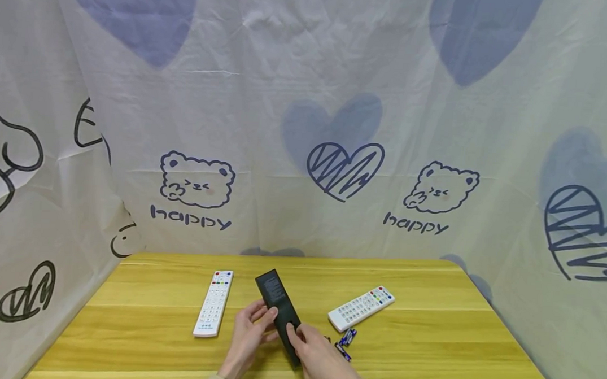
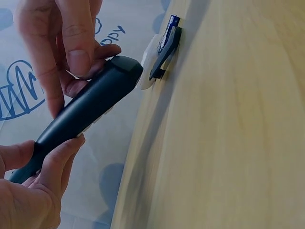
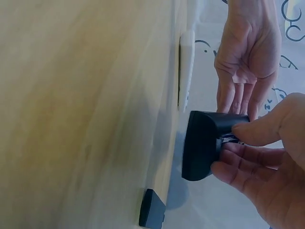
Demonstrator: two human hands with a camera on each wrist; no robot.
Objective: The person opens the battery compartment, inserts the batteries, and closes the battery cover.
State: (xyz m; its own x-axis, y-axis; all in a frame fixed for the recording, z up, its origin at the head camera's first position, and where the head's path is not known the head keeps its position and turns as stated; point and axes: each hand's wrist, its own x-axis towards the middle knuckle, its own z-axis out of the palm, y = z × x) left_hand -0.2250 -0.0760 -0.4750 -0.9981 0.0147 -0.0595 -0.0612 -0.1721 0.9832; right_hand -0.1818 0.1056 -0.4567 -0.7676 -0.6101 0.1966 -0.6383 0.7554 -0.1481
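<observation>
A black remote control [image 1: 277, 294] is held tilted above the table, its labelled back facing up. Along its middle, my left hand [image 1: 250, 329] grips it, thumb on the back and fingers underneath. My right hand [image 1: 324, 357] holds the near end, with the thumb pressed on the back and the fingers below, as the right wrist view shows. Something silvery lies by that thumb in an opening, too small to make out. Blue batteries [image 1: 347, 337] lie on the table beside the right hand. A black battery cover [image 3: 152, 210] also rests there, mostly hidden in the head view.
A white remote [image 1: 213, 304] lies left of the hands on the wooden table [image 1: 150, 318]. Another white remote [image 1: 361, 309] lies at an angle to the right, just behind the batteries. A printed cloth [image 1: 281, 222] hangs behind the table and along its sides.
</observation>
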